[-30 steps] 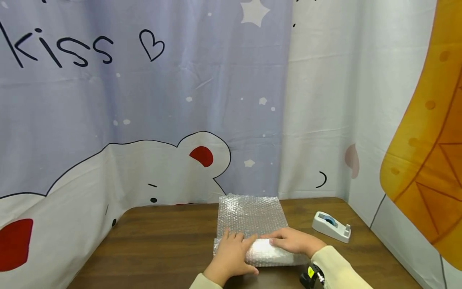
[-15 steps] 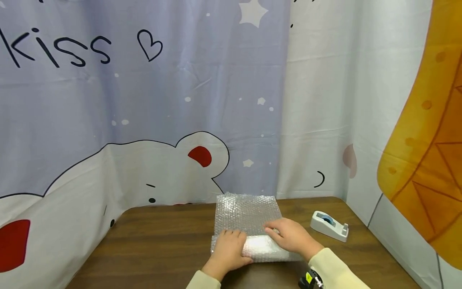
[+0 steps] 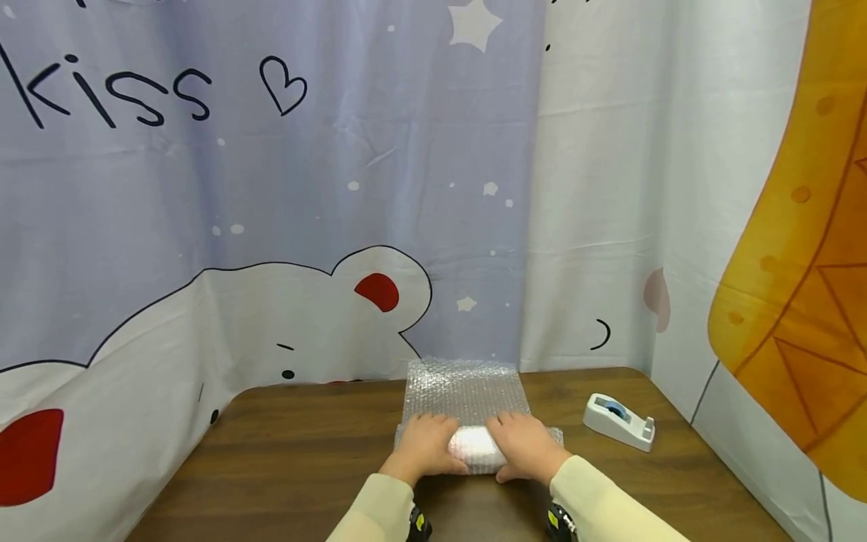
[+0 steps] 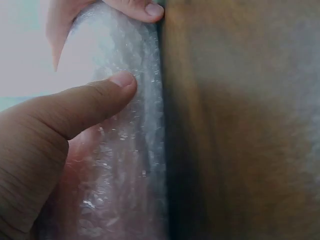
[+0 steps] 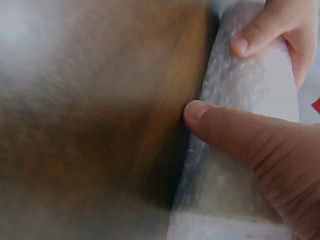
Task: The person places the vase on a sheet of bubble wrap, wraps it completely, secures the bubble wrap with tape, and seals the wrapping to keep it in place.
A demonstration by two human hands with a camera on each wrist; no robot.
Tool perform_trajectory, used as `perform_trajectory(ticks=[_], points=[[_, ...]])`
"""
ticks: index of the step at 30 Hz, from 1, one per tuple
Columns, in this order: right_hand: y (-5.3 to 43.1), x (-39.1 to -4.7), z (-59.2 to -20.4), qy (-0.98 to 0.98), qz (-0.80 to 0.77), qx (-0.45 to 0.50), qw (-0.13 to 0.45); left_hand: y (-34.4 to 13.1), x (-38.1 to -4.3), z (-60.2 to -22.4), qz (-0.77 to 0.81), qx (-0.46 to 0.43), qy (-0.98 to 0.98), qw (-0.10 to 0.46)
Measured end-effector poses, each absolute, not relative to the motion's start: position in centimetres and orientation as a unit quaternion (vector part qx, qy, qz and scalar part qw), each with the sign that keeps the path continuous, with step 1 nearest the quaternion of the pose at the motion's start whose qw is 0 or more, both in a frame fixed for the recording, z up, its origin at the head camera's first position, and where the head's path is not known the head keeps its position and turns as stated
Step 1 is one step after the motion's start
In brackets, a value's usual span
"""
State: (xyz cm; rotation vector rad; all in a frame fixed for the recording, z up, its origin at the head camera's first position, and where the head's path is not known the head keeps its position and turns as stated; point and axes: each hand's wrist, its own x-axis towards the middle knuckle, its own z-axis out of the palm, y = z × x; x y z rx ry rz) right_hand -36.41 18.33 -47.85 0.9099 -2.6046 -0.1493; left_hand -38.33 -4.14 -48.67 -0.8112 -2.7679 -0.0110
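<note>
A rolled bundle of bubble wrap (image 3: 476, 449) lies across the table, with a flat sheet of bubble wrap (image 3: 467, 388) running from it toward the back edge. My left hand (image 3: 427, 444) holds the bundle's left part, fingers over the top and thumb on the near side. On the right part, my right hand (image 3: 526, 446) grips it the same way. The left wrist view shows my left thumb (image 4: 100, 106) pressed against the clear bubbles; a pinkish tint shows through. In the right wrist view, my right thumb (image 5: 225, 129) reaches the near edge. Whatever is inside is hidden.
A white tape dispenser (image 3: 618, 423) with a blue roll stands to the right of the bubble wrap. The brown wooden table (image 3: 305, 452) ends at a printed curtain (image 3: 305, 188) behind and at the side.
The right hand, lifted half a second ago, has come down onto the bundle beside the left hand. The bundle has moved slightly away from me, and both hands now grip it.
</note>
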Motion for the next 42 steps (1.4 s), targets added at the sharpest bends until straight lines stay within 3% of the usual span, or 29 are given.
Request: perform_trajectory(ticks=[6,19,27,31,38,42], points=[[18.5,-38.3,-47.5,-0.926,-0.033,0.342,0.159,-3.9,-38.3,-47.5,0.002,-0.261,-0.960,0.104],[18.3,-41.0,-45.5,-0.948,0.139,0.272,-0.087,-2.9,-37.3,-47.4,0.047,-0.245,-0.954,0.166],[18.2,-42.0,-45.8,-0.931,0.207,0.262,-0.150,-3.1,-38.7,-49.0,0.029,-0.251,-0.952,0.173],[18.5,-42.0,-45.9,-0.930,0.195,0.279,-0.142,-2.9,-39.3,-49.3,0.034,-0.252,-0.950,0.179],[18.9,-40.8,-44.9,-0.944,0.032,0.329,0.026,-3.2,-40.4,-48.7,0.048,-0.262,-0.949,0.169],[18.9,-39.7,-45.1,-0.942,-0.013,0.329,0.069,-3.7,-41.0,-48.3,0.028,-0.277,-0.951,0.132]])
